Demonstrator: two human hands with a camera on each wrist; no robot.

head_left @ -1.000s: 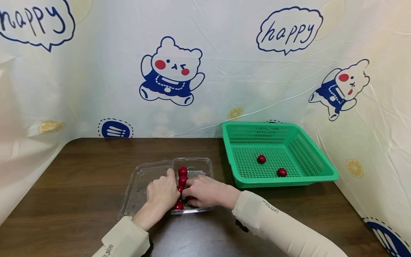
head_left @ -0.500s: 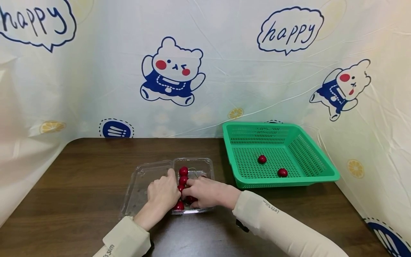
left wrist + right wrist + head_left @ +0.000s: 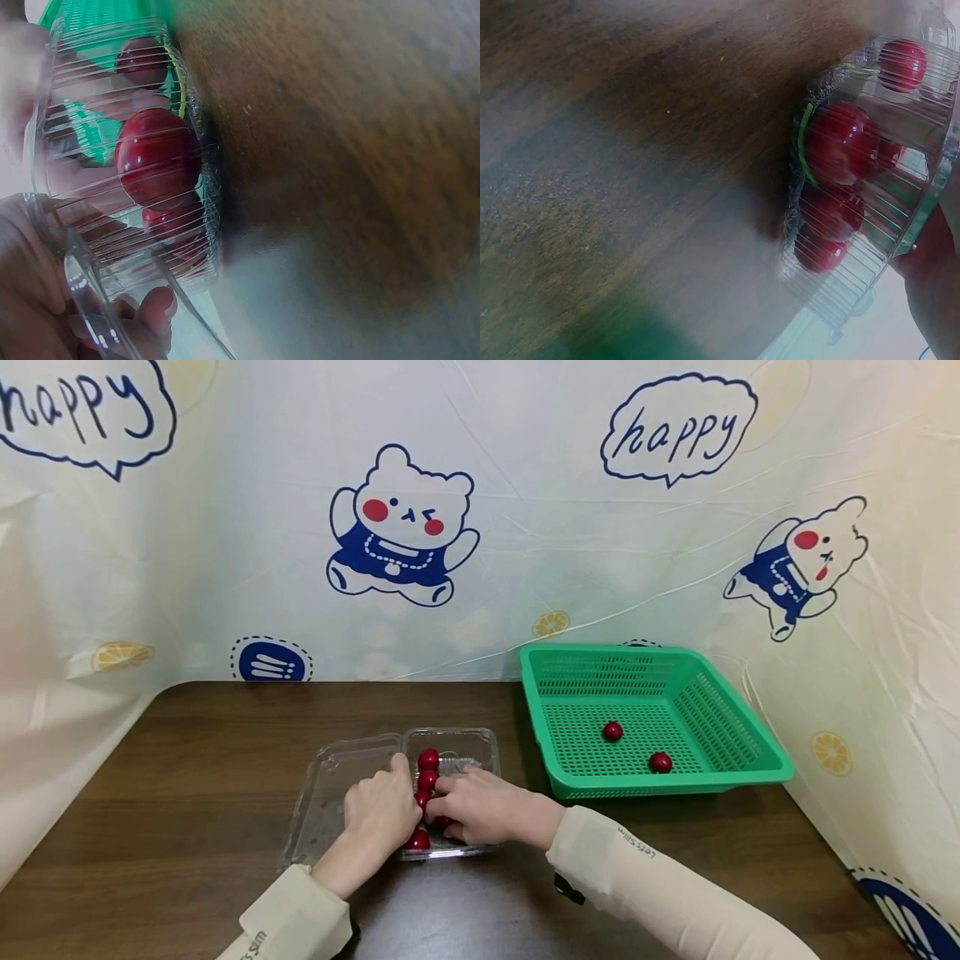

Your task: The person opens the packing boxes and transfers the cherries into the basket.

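Note:
A clear plastic clamshell box (image 3: 450,732) lies on the table with its lid (image 3: 326,785) folded out to the left. Red cherries line its left side, among them one at the back (image 3: 428,760) and one at the front (image 3: 418,840). My left hand (image 3: 381,810) holds the box by its hinge side; a fingertip (image 3: 157,307) shows beside the plastic in the left wrist view. My right hand (image 3: 487,810) reaches down into the box, thumb and fingers around a cherry (image 3: 443,822). Through the ribbed wall, a large cherry (image 3: 841,142) with a green stem shows in the right wrist view.
A green plastic basket (image 3: 555,777) stands to the right on the brown wooden table (image 3: 187,777). Inside it lie one cherry (image 3: 612,731) and another cherry (image 3: 660,762). A printed curtain (image 3: 510,527) hangs behind and at both sides.
My right fingers shift slightly around the cherry inside the box. My left hand, the box and the basket stay in place.

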